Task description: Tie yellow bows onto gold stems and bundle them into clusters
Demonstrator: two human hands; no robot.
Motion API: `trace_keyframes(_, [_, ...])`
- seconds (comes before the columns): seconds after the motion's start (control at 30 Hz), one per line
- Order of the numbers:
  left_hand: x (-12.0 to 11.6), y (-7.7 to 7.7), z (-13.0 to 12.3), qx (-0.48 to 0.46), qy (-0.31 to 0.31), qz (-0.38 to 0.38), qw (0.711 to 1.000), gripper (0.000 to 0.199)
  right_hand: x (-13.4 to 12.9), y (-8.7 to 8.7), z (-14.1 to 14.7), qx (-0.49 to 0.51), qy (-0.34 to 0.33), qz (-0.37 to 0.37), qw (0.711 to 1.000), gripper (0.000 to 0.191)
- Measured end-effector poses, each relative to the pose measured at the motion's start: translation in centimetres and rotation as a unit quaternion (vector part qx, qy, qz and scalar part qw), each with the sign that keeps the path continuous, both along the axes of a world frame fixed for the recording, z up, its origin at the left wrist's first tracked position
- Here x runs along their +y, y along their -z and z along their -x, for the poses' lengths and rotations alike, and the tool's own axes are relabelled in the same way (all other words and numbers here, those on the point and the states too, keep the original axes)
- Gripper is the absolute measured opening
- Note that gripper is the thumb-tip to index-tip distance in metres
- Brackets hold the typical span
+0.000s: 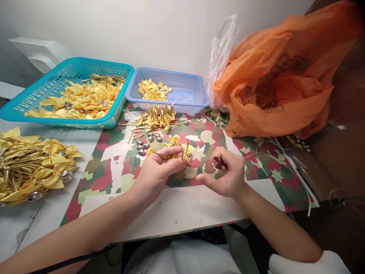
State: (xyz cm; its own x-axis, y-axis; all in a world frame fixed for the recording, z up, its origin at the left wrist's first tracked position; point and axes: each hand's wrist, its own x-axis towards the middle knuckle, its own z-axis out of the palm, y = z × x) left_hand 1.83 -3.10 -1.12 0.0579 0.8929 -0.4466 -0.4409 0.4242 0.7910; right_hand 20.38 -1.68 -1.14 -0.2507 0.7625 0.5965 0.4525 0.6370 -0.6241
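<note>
Between the thumb and fingers of my left hand [159, 167] is a yellow ribbon bow [187, 150] with a loop of gold cord. My right hand [228, 171] is just to its right, fingers curled and thumb held apart, with nothing visible in the grasp. Small silver bells or beads [141, 148] lie in a cluster left of the bow, beyond my left fingers. Behind them is a pile of yellow bows with gold cords [159, 118]. More yellow bow pieces lie under my left fingertips, partly hidden.
At the back left, a teal basket [114, 121] holds many yellow bows. Next to it, a blue basket [188, 95] contains a few. Finished-looking bows with bells [42, 163] are heaped at the left. An open orange plastic bag [256, 121] stands at the right, near white strips [296, 175].
</note>
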Motion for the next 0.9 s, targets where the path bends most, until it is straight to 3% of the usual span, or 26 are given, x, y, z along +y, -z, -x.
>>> trace_keyframes(0.2, [-0.5,0.6,0.0,0.058,0.048,-0.037,0.996,0.035,-0.7,0.6,1.5,0.13,-0.08,0.036,0.988,0.046])
trace_keyframes(0.5, [-0.7,-0.1,-0.5,0.083,0.097,-0.055,0.99,0.025,0.3,0.7,1.7,0.22,-0.028,0.235,0.947,0.047])
trace_keyframes(0.9, [-0.5,0.5,-0.3,0.03,0.14,-0.103,0.984,0.012,0.5,0.7,2.2,0.245,-0.01,0.283,0.927,0.053])
